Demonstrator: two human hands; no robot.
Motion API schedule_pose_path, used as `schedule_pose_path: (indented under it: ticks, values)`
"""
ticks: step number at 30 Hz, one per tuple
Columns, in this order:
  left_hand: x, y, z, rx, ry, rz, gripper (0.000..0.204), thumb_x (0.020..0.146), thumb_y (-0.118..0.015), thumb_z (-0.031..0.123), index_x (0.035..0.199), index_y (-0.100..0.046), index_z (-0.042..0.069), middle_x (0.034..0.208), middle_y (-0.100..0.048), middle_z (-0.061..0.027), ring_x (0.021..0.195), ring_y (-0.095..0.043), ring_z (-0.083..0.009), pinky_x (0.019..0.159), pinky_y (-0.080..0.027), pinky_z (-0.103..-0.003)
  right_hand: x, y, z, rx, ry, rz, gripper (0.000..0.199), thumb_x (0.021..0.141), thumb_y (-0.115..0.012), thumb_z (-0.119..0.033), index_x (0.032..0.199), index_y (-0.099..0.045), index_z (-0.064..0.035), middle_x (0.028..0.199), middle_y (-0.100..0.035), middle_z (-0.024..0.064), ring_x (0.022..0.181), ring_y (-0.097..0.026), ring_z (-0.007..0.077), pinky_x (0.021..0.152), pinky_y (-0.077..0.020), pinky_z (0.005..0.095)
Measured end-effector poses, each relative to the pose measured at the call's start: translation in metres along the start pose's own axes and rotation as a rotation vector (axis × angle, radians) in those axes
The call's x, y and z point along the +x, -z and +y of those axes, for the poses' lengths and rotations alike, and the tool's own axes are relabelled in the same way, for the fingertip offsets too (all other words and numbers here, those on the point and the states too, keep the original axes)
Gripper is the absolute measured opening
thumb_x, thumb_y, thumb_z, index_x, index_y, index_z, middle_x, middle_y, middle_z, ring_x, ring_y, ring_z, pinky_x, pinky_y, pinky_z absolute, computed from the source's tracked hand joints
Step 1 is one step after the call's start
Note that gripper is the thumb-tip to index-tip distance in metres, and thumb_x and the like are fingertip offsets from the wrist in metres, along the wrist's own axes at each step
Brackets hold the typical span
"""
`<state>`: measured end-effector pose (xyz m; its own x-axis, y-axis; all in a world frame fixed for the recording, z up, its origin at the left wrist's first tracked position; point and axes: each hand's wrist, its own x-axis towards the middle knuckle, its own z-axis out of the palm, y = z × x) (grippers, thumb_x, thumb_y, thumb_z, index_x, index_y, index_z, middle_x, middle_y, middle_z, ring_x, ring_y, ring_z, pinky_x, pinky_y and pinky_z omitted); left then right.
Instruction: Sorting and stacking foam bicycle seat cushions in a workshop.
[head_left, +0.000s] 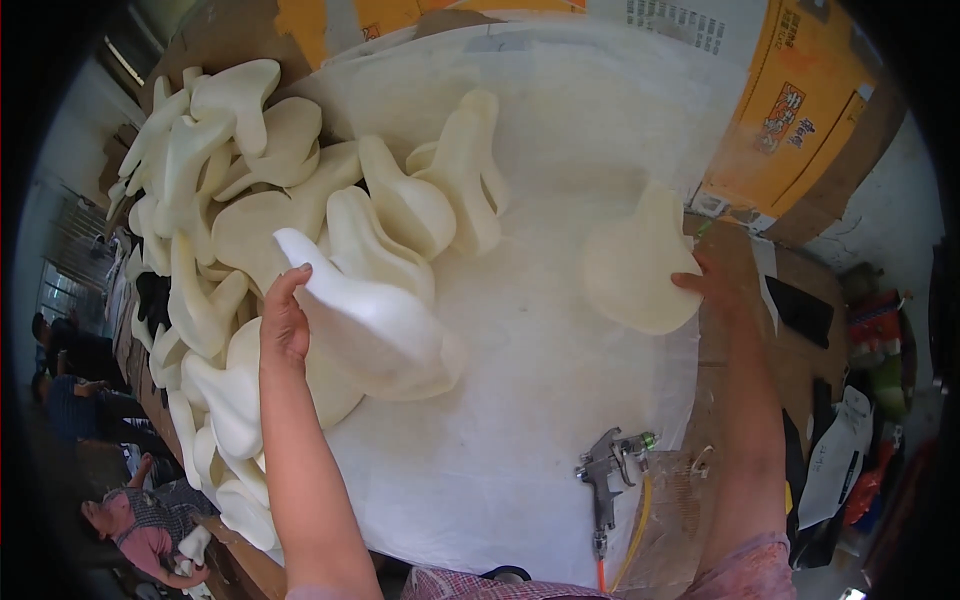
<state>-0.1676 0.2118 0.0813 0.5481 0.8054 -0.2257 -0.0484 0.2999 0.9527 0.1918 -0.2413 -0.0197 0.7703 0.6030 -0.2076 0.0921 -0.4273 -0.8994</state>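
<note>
Left hand (287, 325): nearest the lens here, and it's pinching the white piece (375, 315) near its narrow nose; thumb showing, other fingers tucked out of sight, so their spread I cannot tell.
Left-hand hold: by the rim, probably to leave the broad face untouched.
Right hand (708, 284): reaching across, a digit lapped over the edge of the cream piece (640, 270), apparently pinching it; remaining fingers hidden.
Right-hand hold: at the near side edge, likely just the handiest spot for that arm.
White piece: tilted above the sheet (540, 370), beside the heap; smooth, bright, saddle-shaped, swelling from slim nose to rounded rear.
Cream piece: over the sheet's right side, nose pointing away, duller and yellower.
Spray gun (607, 475): lying near the body, grip this way, presumably for easy reach.
Heap (250, 230): similar shells leaning and nesting on the left, perhaps stacked to save room.
Far left: a co-worker (150, 535), holding something pale.
</note>
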Motion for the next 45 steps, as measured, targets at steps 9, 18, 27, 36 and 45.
schedule_pose_path:
  ticks: [9,18,27,36,45]
  values:
    - [0.014,-0.017,0.013,0.377,0.112,-0.107,0.061,0.067,-0.070,0.035,0.117,-0.050,0.006,0.105,-0.056,-0.0057,0.103,-0.050,-0.0205,0.095,-0.034,-0.035,0.035,-0.052,-0.058,-0.080,0.529,0.252,0.046,0.071,-0.072,-0.015,0.110,-0.052,-0.0012,0.125,-0.045,0.0105,0.114,-0.045,0.0224,0.094,-0.0376,0.0328]
    - [-0.082,-0.068,0.016,0.420,-0.263,-0.226,0.067,0.060,-0.073,0.013,0.118,-0.042,0.003,0.104,-0.054,-0.0087,0.095,-0.054,-0.0196,0.084,-0.044,-0.034,-0.003,-0.118,-0.106,-0.347,0.718,0.437,0.069,0.062,-0.079,-0.018,0.121,-0.045,-0.0044,0.134,-0.036,0.0185,0.126,-0.033,0.0339,0.103,-0.0286,0.0409]
    - [-0.144,-0.097,-0.016,0.531,-0.577,-0.283,0.073,0.071,-0.073,0.024,0.128,-0.034,-0.001,0.123,-0.044,-0.0188,0.114,-0.046,-0.0278,0.095,-0.038,-0.034,-0.083,-0.186,-0.094,0.077,0.291,-0.031,0.057,0.075,-0.069,-0.008,0.126,-0.046,0.0045,0.123,-0.053,0.0130,0.111,-0.050,0.0208,0.096,-0.0383,0.0308]
    - [-0.331,0.232,-0.187,0.488,0.230,0.188,0.043,0.074,-0.069,0.022,0.109,-0.056,0.001,0.099,-0.063,-0.0118,0.087,-0.061,-0.0210,0.077,-0.049,-0.032,-0.110,-0.174,-0.117,-0.212,0.416,0.292,0.033,0.091,-0.051,-0.012,0.120,-0.050,0.0032,0.115,-0.056,0.0143,0.102,-0.054,0.0209,0.089,-0.0430,0.0298]
    - [-0.719,0.507,-0.335,0.621,0.761,1.538,0.037,0.068,-0.066,0.028,0.097,-0.063,0.005,0.091,-0.065,-0.0164,0.088,-0.062,-0.0313,0.076,-0.049,-0.040,-0.410,-0.607,-0.193,-0.354,0.778,-1.179,0.024,0.078,-0.060,0.004,0.102,-0.059,0.0008,0.090,-0.063,0.0107,0.079,-0.060,0.0139,0.072,-0.0487,0.0258]
